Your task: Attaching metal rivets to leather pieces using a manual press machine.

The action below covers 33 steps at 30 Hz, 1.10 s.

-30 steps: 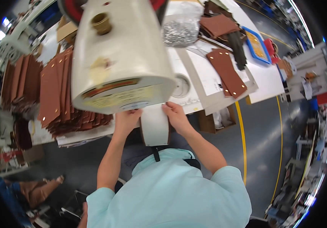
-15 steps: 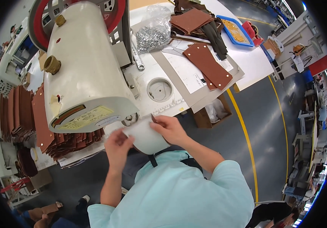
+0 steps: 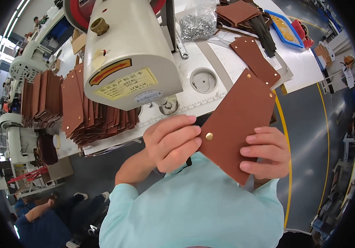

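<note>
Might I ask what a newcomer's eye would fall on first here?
Most likely the brown panel with brass-coloured studs, held in front between the left hand and the right hand. Next comes the bulky cream machine, upper left of centre, with brown pieces stacked to its left.

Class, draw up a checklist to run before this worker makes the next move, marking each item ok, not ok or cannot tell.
1. Left hand has hold of the brown panel: ok, fingertips at its edge beside a gold stud.
2. Right hand has hold of it too: ok, fingers over the opposite edge.
3. Stud at every corner: cannot tell; three show, and right-hand fingers cover part of the lowest corner's area.
4. Back of the panel sound: cannot tell, it faces away.
5. Panel apart from the machine: ok.
6. Wrench put away: not ok, it lies beside the machine.
</note>
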Each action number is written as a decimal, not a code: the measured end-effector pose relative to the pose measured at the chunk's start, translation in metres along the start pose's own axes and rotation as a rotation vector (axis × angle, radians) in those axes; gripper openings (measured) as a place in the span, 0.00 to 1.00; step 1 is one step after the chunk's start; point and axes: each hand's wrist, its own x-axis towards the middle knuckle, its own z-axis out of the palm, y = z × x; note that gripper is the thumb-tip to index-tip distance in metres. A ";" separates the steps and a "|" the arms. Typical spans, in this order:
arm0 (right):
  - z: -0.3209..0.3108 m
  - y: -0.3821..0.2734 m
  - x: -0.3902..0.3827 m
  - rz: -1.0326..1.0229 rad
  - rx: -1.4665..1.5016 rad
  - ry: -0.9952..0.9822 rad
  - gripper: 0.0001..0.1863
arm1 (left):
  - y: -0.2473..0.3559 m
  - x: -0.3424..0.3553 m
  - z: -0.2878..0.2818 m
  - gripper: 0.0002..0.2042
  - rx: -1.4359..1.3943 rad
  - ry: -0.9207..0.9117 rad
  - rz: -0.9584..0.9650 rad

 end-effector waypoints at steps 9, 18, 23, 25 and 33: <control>-0.006 -0.008 0.001 0.050 -0.232 0.167 0.06 | -0.005 0.042 0.010 0.08 0.089 0.063 0.126; -0.017 -0.005 0.001 -0.098 -0.377 0.226 0.06 | -0.004 0.056 0.019 0.09 0.118 0.162 0.308; -0.021 -0.005 0.002 -0.105 -0.407 0.257 0.05 | -0.002 0.063 0.012 0.11 0.024 0.040 0.347; -0.021 -0.006 0.002 -0.105 -0.406 0.265 0.05 | -0.002 0.067 0.010 0.12 -0.008 -0.006 0.365; -0.021 -0.007 0.004 -0.124 -0.403 0.286 0.05 | 0.002 0.069 0.010 0.13 0.120 0.097 0.329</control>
